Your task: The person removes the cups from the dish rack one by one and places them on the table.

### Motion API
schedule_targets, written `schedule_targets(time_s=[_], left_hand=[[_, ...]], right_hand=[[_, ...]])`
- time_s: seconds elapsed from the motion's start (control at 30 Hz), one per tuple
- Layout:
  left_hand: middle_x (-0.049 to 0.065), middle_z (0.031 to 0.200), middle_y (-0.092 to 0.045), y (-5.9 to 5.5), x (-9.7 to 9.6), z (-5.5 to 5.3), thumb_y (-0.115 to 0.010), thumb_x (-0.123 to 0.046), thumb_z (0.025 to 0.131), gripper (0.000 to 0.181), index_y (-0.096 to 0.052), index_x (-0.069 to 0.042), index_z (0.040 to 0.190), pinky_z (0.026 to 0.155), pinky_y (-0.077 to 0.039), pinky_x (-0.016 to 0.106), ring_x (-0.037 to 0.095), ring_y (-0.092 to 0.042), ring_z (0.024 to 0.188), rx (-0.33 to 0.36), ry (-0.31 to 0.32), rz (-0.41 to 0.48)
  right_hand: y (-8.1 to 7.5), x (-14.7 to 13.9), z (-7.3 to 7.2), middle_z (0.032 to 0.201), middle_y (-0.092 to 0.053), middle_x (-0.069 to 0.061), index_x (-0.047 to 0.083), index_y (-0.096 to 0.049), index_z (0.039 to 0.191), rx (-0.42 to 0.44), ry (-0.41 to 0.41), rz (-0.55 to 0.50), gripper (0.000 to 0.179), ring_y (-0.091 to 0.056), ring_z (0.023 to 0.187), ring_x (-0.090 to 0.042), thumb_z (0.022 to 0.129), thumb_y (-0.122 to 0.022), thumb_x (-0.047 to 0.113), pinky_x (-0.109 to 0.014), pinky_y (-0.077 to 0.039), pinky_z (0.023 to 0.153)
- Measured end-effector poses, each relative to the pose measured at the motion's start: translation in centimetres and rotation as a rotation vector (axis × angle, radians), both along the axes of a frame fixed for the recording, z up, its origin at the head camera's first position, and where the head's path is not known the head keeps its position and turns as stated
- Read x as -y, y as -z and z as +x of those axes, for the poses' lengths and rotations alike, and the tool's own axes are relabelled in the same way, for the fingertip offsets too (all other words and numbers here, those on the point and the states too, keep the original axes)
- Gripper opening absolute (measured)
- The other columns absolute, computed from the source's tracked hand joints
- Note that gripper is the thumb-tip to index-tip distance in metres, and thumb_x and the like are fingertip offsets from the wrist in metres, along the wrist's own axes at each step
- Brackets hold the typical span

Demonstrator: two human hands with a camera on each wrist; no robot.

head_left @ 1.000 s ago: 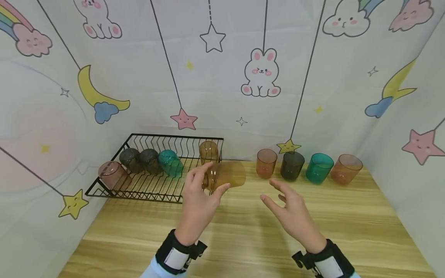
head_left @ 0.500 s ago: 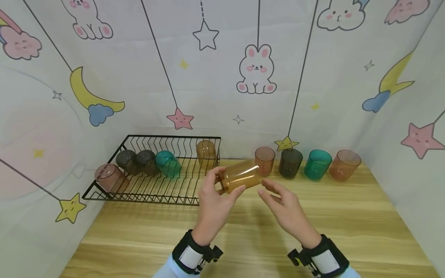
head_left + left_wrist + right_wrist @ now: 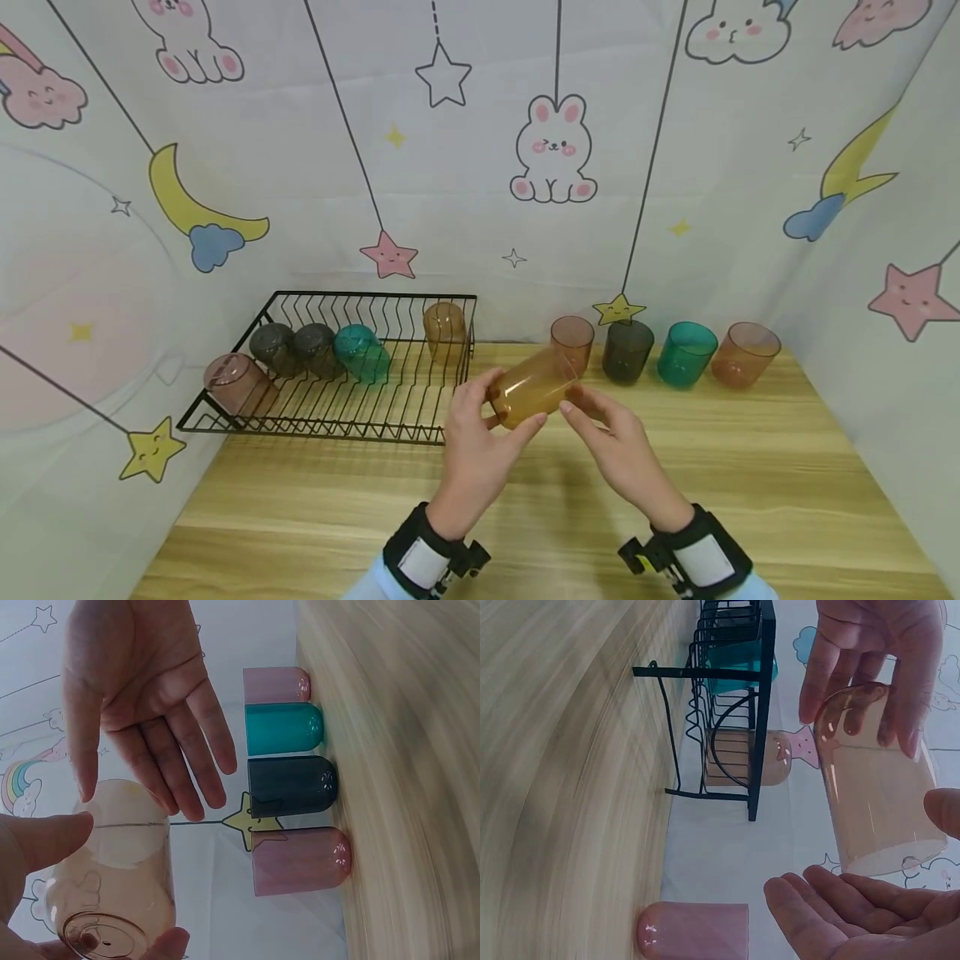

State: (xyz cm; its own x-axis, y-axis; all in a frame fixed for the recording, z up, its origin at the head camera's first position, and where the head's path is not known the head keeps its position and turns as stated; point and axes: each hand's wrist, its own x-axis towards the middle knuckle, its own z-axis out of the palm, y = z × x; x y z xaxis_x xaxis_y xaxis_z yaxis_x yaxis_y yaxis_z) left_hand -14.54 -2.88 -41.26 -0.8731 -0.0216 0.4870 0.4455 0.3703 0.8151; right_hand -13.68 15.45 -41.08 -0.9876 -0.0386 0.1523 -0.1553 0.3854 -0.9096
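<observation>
An amber see-through cup point(image 3: 532, 387) is held tilted above the table, its open rim up and to the right. My left hand point(image 3: 483, 442) grips its base end, thumb in front and fingers behind. At the rim, the thumb and fingers of my right hand point(image 3: 626, 446) lie on either side of the wall and pinch it. The left wrist view shows the cup's round base point(image 3: 105, 937) near the left fingertips. In the right wrist view, the right thumb point(image 3: 943, 811) overlaps the wall close to the rim.
A black wire dish rack point(image 3: 375, 295) at the left holds upturned cups: pink point(image 3: 238, 385), two dark grey point(image 3: 318, 352), teal point(image 3: 362, 354) and amber point(image 3: 446, 333). Along the back right stand pink point(image 3: 572, 342), dark grey point(image 3: 627, 354), teal point(image 3: 686, 354) and pink point(image 3: 745, 356) cups, mouths up.
My left hand has carried the amber cup rightward, away from the rack, and its rim has tilted upward. The right hand, apart from it before, has come onto the rim.
</observation>
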Motion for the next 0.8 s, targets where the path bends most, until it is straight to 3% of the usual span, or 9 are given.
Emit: schedule_targets(time_s=[0.27, 0.43, 0.63, 0.8], left_hand=[[0.003, 0.114, -0.049, 0.3, -0.3, 0.3, -0.081, -0.038, 0.069, 0.073, -0.05, -0.011, 0.13, 0.073, -0.049, 0.022, 0.015, -0.052, 0.099, 0.1, 0.017, -0.053], [0.002, 0.112, -0.053, 0.7, -0.4, 0.2, -0.081, -0.039, 0.068, 0.072, -0.051, -0.012, 0.128, 0.074, -0.05, 0.024, 0.016, -0.055, 0.095, 0.112, 0.039, -0.058], [-0.002, 0.111, -0.055, 1.3, -0.8, -0.1, -0.081, -0.039, 0.067, 0.073, -0.05, -0.015, 0.128, 0.075, -0.049, 0.025, 0.014, -0.055, 0.096, 0.106, 0.067, -0.042], [-0.001, 0.111, -0.055, 1.7, -1.0, -0.1, -0.08, -0.045, 0.067, 0.081, -0.046, -0.011, 0.132, 0.076, -0.049, 0.023, 0.013, -0.056, 0.096, 0.115, 0.047, -0.076]], right_hand=[[-0.1, 0.1, -0.2, 0.128, -0.051, -0.001, 0.012, -0.045, 0.135, -0.024, -0.008, -0.072, 0.061, -0.048, 0.115, -0.019, 0.089, -0.057, 0.049, -0.032, -0.045, 0.087], [-0.5, 0.3, -0.2, 0.129, -0.05, -0.003, 0.012, -0.041, 0.138, -0.037, -0.026, -0.134, 0.064, -0.048, 0.116, -0.017, 0.087, -0.061, 0.045, -0.028, -0.044, 0.088], [-2.6, 1.0, 0.5, 0.132, -0.047, -0.007, 0.009, -0.037, 0.14, -0.041, -0.046, -0.178, 0.066, -0.049, 0.116, -0.022, 0.086, -0.066, 0.033, -0.029, -0.044, 0.088], [-4.1, 1.9, 1.0, 0.133, -0.047, -0.01, 0.007, -0.039, 0.138, -0.05, -0.045, -0.204, 0.067, -0.051, 0.112, -0.026, 0.083, -0.071, 0.026, -0.031, -0.046, 0.086]])
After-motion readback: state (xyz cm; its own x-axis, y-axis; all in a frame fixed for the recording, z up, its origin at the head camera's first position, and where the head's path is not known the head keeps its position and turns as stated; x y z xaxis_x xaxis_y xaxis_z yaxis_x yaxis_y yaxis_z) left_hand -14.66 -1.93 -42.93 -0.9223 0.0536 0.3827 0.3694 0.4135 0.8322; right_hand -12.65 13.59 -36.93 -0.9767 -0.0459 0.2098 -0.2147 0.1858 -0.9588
